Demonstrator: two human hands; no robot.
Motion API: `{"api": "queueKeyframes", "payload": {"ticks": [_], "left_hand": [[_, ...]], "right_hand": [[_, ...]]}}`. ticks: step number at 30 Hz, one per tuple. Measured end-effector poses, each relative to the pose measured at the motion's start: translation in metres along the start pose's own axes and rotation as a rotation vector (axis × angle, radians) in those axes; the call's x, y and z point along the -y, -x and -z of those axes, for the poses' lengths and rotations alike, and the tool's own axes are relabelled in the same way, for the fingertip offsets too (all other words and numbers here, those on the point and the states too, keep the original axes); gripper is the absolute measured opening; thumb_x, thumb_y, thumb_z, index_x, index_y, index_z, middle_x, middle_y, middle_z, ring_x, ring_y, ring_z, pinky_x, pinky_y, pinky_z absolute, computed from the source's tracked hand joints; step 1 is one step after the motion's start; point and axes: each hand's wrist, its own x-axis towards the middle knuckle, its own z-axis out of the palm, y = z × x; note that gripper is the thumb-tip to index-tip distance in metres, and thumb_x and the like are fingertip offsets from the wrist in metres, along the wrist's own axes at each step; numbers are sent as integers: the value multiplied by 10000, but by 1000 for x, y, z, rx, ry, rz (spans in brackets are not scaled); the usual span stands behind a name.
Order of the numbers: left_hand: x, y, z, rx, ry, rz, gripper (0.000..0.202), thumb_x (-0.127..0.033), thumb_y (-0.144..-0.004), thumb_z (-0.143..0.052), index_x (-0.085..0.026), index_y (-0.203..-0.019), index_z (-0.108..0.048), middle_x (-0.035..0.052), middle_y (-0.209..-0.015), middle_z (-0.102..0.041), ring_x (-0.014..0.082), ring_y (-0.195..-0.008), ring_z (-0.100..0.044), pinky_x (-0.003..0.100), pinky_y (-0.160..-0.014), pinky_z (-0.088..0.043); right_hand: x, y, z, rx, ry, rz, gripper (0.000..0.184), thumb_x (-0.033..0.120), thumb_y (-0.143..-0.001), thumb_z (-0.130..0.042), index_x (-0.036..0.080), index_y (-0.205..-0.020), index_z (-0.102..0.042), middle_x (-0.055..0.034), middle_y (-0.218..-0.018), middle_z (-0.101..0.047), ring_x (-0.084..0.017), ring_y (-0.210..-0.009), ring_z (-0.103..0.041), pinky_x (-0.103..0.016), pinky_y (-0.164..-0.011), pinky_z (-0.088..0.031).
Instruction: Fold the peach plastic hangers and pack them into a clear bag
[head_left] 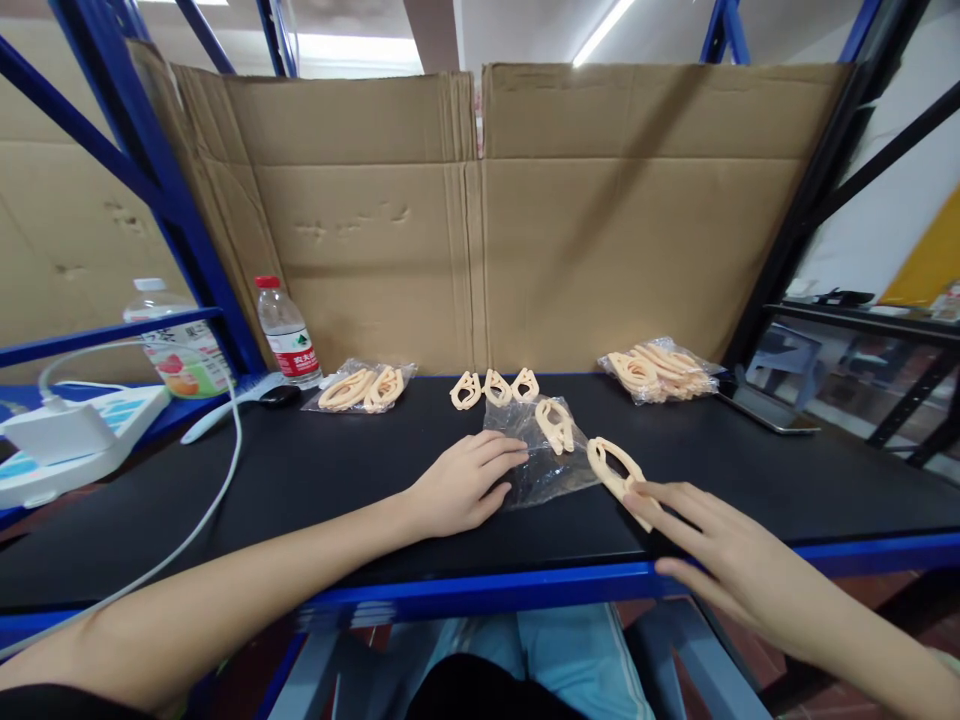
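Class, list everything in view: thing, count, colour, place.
Loose pieces: 5, beige, near centre.
Flat bag: 1, clear, centre.
Filled bags: 2, clear, table's rear.
Bottles: 2, clear, left.
Power strip: 1, white, left.
Charger: 1, white, left.
Cable: count unclear, white, left.
Handle: 1, pale, left.
Small object: 1, black, left.
Flat device: 1, dark, right.
Tabletop: 1, black, centre.
Cardboard: several, brown, behind.
Frame bars: several, blue, sides.
Shelf: 1, black, right.
Lights: several, white, ceiling.
Legs: 2, blue trousers, below.
Left hand: 1, at flat bag.
Right hand: 1, on loose piece.

The black tabletop (pixel 300 460) bears beige looped pieces (pixel 466 404), clear bags (pixel 551 482) and a bottle (pixel 291 342).
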Motion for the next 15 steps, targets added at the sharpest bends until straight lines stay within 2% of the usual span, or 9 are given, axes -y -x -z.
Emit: {"api": "queueKeyframes", "payload": {"ticks": [2, 4, 6, 11, 15], "left_hand": [[-1, 0, 0, -9, -22, -9, 362, -185, -900, -430, -156, -1255, -496, 103, -1291, -558, 251, -1182, -486, 441, -973, -445], [-1, 0, 1, -18, -37, -15, 361, -183, -904, -420, -155, -1255, -499, 103, -1277, -570, 246, -1170, -497, 437, -963, -455], [-2, 0, 1, -26, -43, -17, 366, -180, -903, -415, -159, -1259, -499, 108, -1270, -574, 244, -1165, -503, 433, -957, -462], [-2, 0, 1, -28, -39, -15, 374, -179, -902, -412, -158, -1266, -494, 117, -1275, -565, 241, -1164, -510, 430, -961, -469], [-2, 0, 1, -22, -44, -11, 369, -177, -901, -415, -147, -1260, -495, 114, -1279, -563, 241, -1158, -509, 426, -958, -473]], "right_hand": [[12, 7, 1, -76, 19, 70, 417, 291, -945, -478, 178, -1346, -484, -146, -1197, -612, -251, -1033, -599, -398, -812, -549], [20, 13, -1, -158, 8, 132, 395, 170, -944, -459, 165, -1338, -489, -138, -1105, -655, -226, -939, -627, -368, -760, -550], [23, 17, -4, -209, -15, 175, 425, 86, -935, -415, 151, -1351, -472, -134, -1069, -670, -212, -900, -635, -358, -755, -545], [22, 27, -10, -233, -21, 221, 473, 80, -944, -293, 123, -1397, -423, -150, -1177, -637, -244, -1046, -610, -382, -852, -534], [15, 27, -1, -256, -21, 208, 503, 90, -943, -316, 145, -1442, -354, -130, -1188, -640, -243, -1078, -604, -372, -850, -543]]}}
